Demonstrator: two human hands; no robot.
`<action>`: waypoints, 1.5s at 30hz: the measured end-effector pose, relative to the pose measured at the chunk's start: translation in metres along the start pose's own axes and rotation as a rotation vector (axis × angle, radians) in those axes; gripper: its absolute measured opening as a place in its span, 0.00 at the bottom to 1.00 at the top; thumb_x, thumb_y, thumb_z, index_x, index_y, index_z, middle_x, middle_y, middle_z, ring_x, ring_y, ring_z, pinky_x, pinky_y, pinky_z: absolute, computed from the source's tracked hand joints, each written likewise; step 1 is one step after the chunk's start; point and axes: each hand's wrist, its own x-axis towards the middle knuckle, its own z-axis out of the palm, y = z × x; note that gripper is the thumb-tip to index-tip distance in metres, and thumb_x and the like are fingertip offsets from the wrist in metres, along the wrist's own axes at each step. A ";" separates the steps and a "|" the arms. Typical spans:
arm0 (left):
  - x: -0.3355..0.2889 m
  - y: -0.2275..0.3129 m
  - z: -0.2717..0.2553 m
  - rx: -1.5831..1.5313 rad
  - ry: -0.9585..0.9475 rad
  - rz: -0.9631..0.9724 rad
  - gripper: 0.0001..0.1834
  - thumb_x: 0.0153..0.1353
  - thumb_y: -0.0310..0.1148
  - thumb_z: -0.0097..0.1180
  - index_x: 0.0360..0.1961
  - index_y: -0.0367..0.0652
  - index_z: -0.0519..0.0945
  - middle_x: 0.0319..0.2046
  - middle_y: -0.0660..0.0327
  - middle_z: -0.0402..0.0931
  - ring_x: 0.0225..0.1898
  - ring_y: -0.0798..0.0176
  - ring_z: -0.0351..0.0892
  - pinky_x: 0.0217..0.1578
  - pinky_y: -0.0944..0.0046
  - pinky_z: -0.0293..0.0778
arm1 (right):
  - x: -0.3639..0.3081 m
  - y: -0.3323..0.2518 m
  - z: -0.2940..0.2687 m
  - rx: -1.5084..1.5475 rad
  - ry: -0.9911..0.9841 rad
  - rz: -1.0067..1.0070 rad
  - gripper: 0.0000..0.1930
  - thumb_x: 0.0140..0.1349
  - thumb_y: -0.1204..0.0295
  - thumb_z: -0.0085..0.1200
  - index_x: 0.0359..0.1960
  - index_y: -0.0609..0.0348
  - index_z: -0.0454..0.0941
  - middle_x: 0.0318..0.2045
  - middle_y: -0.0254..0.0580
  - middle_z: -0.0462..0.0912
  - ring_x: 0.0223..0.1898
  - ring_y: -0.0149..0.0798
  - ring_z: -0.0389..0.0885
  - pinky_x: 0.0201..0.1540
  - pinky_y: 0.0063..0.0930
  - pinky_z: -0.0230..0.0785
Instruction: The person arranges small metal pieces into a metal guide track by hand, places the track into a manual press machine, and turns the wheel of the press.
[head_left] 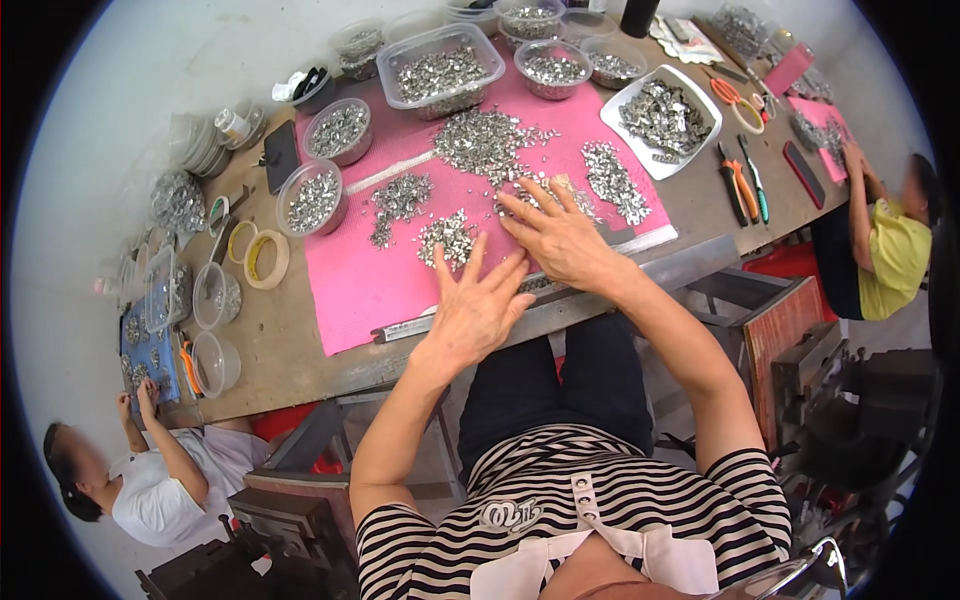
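Small shiny metal pieces lie in several heaps on a pink mat (350,285). My left hand (472,308) is open, fingers spread, its fingertips at the near edge of a small heap of metal pieces (446,238). Beside it, my right hand (562,240) lies open, with fingers stretched over another heap that it partly hides. Just beyond the fingers spreads the largest heap (480,140). Smaller heaps flank it, one on the left (402,198) and one on the right (614,182). Whether any piece sits under my palms is hidden.
Tubs of metal pieces (443,75) line the back, and a white square dish (662,122) holds larger pieces. Pliers (738,185) and scissors (738,105) lie right, tape rolls (266,258) left. A metal strip edges the table. Co-workers sit at left (170,490) and right (890,250).
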 end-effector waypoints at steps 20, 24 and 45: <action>0.006 -0.016 0.003 -0.044 0.064 -0.017 0.25 0.75 0.45 0.50 0.67 0.46 0.76 0.70 0.63 0.70 0.77 0.39 0.54 0.67 0.12 0.35 | -0.012 -0.040 -0.150 0.634 0.466 -0.027 0.14 0.56 0.81 0.61 0.45 0.60 0.86 0.40 0.46 0.86 0.41 0.46 0.85 0.45 0.41 0.75; -0.008 -0.015 -0.054 -0.189 0.428 -0.058 0.24 0.70 0.38 0.58 0.65 0.41 0.77 0.65 0.57 0.76 0.71 0.45 0.69 0.72 0.27 0.42 | -0.050 -0.096 -0.201 0.654 0.960 -0.099 0.11 0.67 0.70 0.58 0.49 0.43 0.85 0.42 0.26 0.85 0.38 0.34 0.79 0.42 0.33 0.69; -0.039 0.069 -0.133 -0.879 1.609 0.270 0.38 0.75 0.58 0.38 0.75 0.43 0.55 0.72 0.45 0.63 0.69 0.28 0.63 0.73 0.29 0.53 | -0.084 -0.129 -0.281 0.806 1.141 -0.543 0.10 0.66 0.67 0.59 0.47 0.44 0.86 0.46 0.18 0.85 0.47 0.25 0.79 0.57 0.26 0.66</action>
